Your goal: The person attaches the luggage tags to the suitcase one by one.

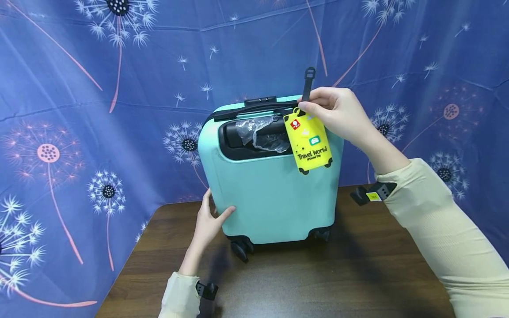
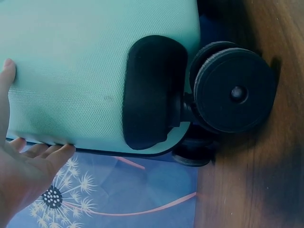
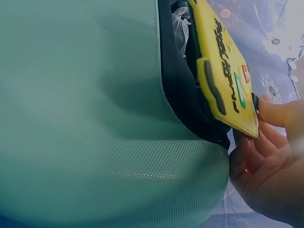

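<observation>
A mint-green suitcase [image 1: 278, 198] stands upright on its black wheels [image 2: 237, 92]. My left hand [image 1: 208, 221] rests on its lower left side, the thumb on the front panel and the extended fingers along the side edge. At the top right, my right hand [image 1: 338, 110] pinches the black strap [image 1: 308, 84] of a yellow luggage tag [image 1: 310, 143] between thumb and fingers. The strap's buckle end points up. Printed "Travel World", the tag hangs in front of the suitcase's recess. In the right wrist view the curled fingers [image 3: 256, 156] show behind the tag.
Clear plastic wrap [image 1: 264, 134] covers part of the black handle in the recess. A black top carry handle [image 1: 254, 110] crosses the upper edge. Below is a dark wooden table [image 1: 286, 282]; a blue dandelion-print cloth [image 1: 139, 66] hangs behind.
</observation>
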Available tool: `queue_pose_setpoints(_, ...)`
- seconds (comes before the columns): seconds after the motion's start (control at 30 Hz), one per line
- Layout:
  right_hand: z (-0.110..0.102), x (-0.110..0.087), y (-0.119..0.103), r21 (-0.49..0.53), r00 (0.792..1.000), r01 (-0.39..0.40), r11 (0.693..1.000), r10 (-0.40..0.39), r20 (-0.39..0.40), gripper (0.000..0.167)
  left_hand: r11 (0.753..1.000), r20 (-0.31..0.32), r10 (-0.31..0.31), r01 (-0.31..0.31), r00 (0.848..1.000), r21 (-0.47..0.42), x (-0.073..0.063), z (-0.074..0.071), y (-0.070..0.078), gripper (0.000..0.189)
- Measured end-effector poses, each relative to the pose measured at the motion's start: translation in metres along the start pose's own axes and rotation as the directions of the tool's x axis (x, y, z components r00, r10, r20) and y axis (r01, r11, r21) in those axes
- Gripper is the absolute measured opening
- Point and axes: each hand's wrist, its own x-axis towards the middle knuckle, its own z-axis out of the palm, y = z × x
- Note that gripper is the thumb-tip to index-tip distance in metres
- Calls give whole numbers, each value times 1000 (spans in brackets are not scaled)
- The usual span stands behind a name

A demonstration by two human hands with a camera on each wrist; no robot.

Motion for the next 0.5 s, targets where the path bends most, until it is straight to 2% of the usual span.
queue_pose_setpoints(0.17, 2, 5, -2, -47, 1000, -7, 999, 7, 5, 27, 999, 7, -11, 11, 1000, -31, 1, -4, 1, 86)
queue_pose_setpoints(0.3, 2, 9, -6, -63, 999, -47, 997, 47, 13, 32, 998, 14, -26, 27, 1000, -51, 3, -11, 2, 69)
queue_pose_setpoints(0.4, 0, 11, -8, -68, 996, -78, 995, 80, 25, 37, 998, -11, -25, 25, 1000, -52, 4, -16, 5, 57)
queue_pose_setpoints(0.43, 0, 12, -9, -71, 996, -86, 994, 88, 29, 38, 998, -19, -23, 22, 1000, -62, 5, -17, 7, 53)
queue_pose_setpoints(0.5, -1, 12, -10, -77, 995, -92, 993, 95, 33, 39, 997, -40, -12, 8, 999, -81, 4, -20, 19, 47)
